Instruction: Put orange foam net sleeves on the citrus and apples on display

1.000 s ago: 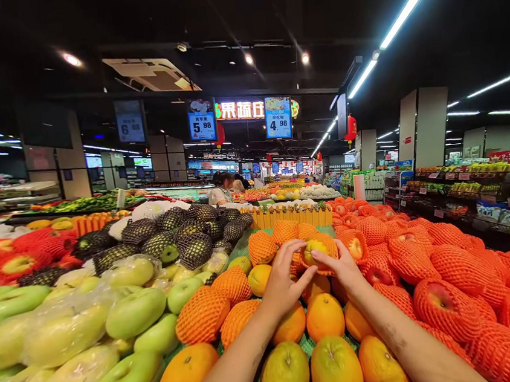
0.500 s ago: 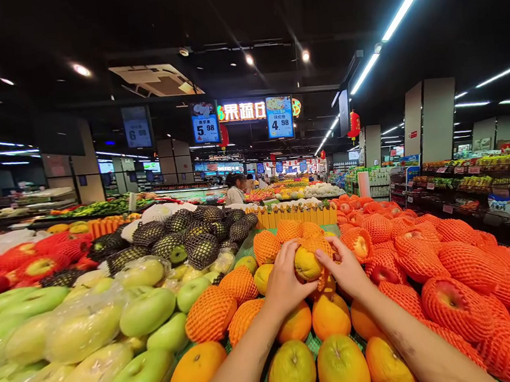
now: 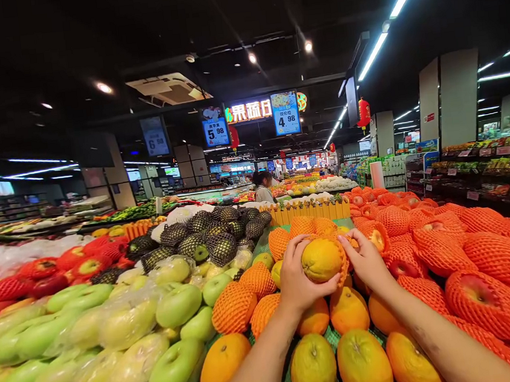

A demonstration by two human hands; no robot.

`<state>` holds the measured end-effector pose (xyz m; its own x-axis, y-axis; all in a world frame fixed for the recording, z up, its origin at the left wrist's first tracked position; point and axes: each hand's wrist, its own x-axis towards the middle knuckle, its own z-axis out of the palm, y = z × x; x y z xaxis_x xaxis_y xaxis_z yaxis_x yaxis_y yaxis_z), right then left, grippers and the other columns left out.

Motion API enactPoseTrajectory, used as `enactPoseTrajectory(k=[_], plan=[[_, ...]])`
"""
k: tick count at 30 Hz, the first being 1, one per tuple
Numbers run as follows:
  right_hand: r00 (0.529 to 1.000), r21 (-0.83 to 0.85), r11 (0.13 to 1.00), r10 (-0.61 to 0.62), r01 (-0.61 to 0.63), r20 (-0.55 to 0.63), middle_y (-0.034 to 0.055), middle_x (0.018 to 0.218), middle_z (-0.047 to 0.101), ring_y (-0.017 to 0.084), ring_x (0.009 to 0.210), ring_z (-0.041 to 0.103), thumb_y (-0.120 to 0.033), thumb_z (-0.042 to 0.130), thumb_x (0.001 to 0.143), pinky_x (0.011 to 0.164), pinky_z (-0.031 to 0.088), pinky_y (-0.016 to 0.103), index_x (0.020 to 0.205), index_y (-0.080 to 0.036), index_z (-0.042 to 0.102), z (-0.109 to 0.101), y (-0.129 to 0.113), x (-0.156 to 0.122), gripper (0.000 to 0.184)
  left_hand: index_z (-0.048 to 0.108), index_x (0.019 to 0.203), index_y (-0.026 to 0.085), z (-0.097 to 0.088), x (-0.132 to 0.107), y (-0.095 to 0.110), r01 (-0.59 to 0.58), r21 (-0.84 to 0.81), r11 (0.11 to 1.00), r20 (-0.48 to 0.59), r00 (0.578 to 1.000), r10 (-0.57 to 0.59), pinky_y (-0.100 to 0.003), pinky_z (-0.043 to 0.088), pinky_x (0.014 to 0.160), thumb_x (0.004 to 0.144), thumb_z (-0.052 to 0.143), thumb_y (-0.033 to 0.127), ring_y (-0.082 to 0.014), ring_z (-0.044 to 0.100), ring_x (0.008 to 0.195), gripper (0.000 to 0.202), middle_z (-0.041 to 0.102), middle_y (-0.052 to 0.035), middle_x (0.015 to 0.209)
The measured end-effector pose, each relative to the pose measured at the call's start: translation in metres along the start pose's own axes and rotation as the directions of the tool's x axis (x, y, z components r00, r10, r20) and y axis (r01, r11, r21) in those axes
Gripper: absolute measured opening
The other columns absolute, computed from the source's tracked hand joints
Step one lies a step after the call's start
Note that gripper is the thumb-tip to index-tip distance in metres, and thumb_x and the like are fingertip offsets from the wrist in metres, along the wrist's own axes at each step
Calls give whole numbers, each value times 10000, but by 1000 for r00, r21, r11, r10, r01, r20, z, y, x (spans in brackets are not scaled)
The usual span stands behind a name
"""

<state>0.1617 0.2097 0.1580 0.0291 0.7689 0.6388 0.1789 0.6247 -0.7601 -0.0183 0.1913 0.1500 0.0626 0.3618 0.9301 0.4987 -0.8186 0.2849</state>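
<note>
Left hand and right hand hover ahead, cupped toward each other, apparently gripping.

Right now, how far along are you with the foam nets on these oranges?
Looks done: the front rows of bare oranges. In hand: the left hand cups one orange while the right hand grips its foam net, bunched at the fruit's right side, most skin showing. Left: the netted oranges behind and to the left, sleeves fully on.
</note>
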Motion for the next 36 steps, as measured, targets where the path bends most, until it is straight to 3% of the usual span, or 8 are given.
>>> enactPoseTrajectory(k=[4, 7, 9, 16, 19, 25, 31, 36], plan=[[988, -170, 985, -49, 24, -146, -30, 668, 465, 142, 537, 387, -662, 549, 845, 524, 293, 277, 780, -232, 471, -6, 5, 5, 442, 599, 1154, 170, -10, 6, 12, 41, -98, 994, -156, 986, -56, -494, 482, 1070, 649, 783, 480, -319, 594, 1165, 620, 574, -139, 1251], [977, -196, 980, -19, -24, -212, -48, 619, 430, 131, 510, 340, -646, 555, 816, 518, 261, 273, 760, -231, 473, -14, 2, 9, 426, 552, 1215, 151, -35, 9, 31, 259, -254, 932, -242, 916, -320, -472, 542, 981, 693, 736, 560, -311, 646, 1069, 688, 626, -141, 1192], [973, -187, 982, -26, -18, -230, -33, 649, 472, 136, 538, 375, -627, 572, 803, 532, 288, 269, 756, -227, 481, -18, -3, 10, 413, 514, 1272, 150, -61, 2, 44, 428, -290, 856, -149, 863, -483, -438, 568, 928, 729, 731, 592, -301, 668, 1033, 733, 648, -134, 1175], [978, -237, 968, -121, 79, -169, -2, 735, 550, 132, 565, 411, -560, 604, 822, 570, 335, 266, 746, -212, 498, -16, -13, 5, 371, 557, 1241, 240, -134, -76, 41, 418, 326, 848, 32, 891, -452, -424, 567, 894, 707, 745, 547, -317, 666, 1025, 644, 681, -79, 1183], [988, -252, 963, -118, 91, -95, -32, 648, 484, 125, 531, 376, -563, 617, 819, 540, 291, 259, 729, -219, 481, -12, -10, 2, 380, 655, 1184, 234, -139, -92, 28, 277, 502, 819, 221, 875, -431, -519, 509, 1012, 578, 807, 452, -387, 611, 1130, 662, 701, -92, 1154], [990, -274, 959, -104, 75, -93, -60, 580, 360, 120, 501, 326, -597, 619, 805, 509, 225, 255, 710, -225, 466, -13, -13, 2, 413, 701, 1174, 231, -137, -79, 30, 231, 544, 807, 492, 691, -530, -520, 451, 1063, 588, 788, 349, -379, 582, 1171, 605, 639, -107, 1280], [990, -285, 956, -106, 74, -98, -60, 593, 352, 118, 506, 308, -609, 611, 786, 514, 226, 255, 720, -227, 457, -15, -14, 4, 417, 684, 1126, 236, -148, -60, 30, 434, 464, 772, 537, 555, -635, -364, 507, 914, 465, 955, 295, -299, 627, 1038, 716, 680, -30, 1124], [992, -297, 952, -97, 67, -86, -72, 565, 305, 123, 498, 292, -605, 602, 784, 514, 202, 264, 726, -235, 445, -13, -14, 3, 406, 739, 1183, 300, -140, -59, 33, 467, 489, 737, 527, 515, -676, -390, 444, 1075, 522, 903, 195, -321, 578, 1234, 689, 631, -40, 1296]])
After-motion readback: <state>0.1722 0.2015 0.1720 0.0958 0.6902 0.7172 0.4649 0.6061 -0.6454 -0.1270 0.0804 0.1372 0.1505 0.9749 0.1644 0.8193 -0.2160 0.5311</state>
